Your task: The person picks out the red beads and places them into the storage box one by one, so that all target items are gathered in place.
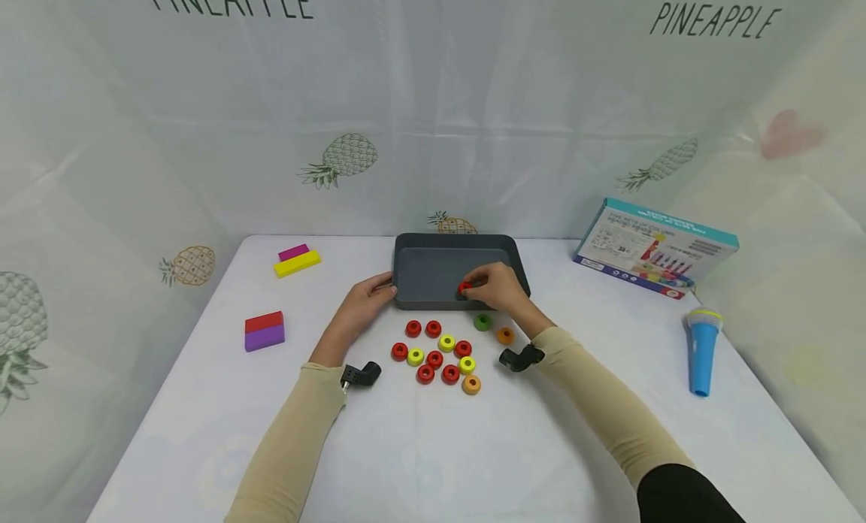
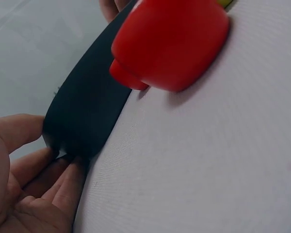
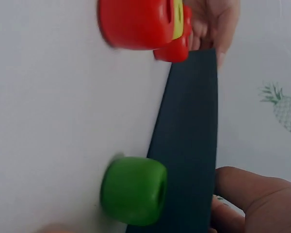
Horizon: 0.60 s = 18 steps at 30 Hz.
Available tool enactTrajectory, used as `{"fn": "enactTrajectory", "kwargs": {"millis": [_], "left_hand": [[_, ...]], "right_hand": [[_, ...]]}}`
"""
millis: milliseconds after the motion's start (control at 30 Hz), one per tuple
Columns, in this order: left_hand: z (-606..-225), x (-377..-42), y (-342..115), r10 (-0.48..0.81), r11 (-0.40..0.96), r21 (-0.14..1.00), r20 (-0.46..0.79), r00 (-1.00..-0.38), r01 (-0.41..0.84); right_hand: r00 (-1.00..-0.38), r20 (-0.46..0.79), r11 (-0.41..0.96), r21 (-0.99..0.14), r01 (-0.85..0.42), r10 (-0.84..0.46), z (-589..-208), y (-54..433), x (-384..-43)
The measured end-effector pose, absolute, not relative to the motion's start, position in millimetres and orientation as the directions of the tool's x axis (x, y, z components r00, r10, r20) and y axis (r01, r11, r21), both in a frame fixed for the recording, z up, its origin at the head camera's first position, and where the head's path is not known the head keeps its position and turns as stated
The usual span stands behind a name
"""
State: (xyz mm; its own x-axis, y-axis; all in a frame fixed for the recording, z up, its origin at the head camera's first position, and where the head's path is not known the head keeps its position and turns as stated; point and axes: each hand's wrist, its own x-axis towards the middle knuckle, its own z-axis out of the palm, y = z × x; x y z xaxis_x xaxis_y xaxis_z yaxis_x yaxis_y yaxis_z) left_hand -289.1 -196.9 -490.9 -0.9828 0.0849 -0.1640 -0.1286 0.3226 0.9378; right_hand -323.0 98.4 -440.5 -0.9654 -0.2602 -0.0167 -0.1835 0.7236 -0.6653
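Red ring (image 1: 464,288), just right of frame centre: I see it pinched left of the right hand's (image 1: 499,286) palm, at the tray's (image 1: 429,271) lower right; the left hand (image 1: 363,305) grips its left edge.

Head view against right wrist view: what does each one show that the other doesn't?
Only the head view shows the blue toy microphone, the cardboard box, the yellow block and the red ring pinched by the right hand.

Only the right wrist view shows the palm side of the left hand and a close look at the rounded side of the green ring.

Both show the dark tray, parts of both hands, other red rings and pineapple prints.
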Motion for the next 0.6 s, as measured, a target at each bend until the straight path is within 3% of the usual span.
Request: {"fn": "enactTrajectory", "kwargs": {"millis": [600], "left_hand": [[-489.9,-287.8,-195.6,0.101,0.288,0.949,-0.161,-0.982,-0.126]], "right_hand": [[-0.956,0.013,0.723,-0.651,-0.232,-0.295,-447.7,98.5,-323.8]]}}
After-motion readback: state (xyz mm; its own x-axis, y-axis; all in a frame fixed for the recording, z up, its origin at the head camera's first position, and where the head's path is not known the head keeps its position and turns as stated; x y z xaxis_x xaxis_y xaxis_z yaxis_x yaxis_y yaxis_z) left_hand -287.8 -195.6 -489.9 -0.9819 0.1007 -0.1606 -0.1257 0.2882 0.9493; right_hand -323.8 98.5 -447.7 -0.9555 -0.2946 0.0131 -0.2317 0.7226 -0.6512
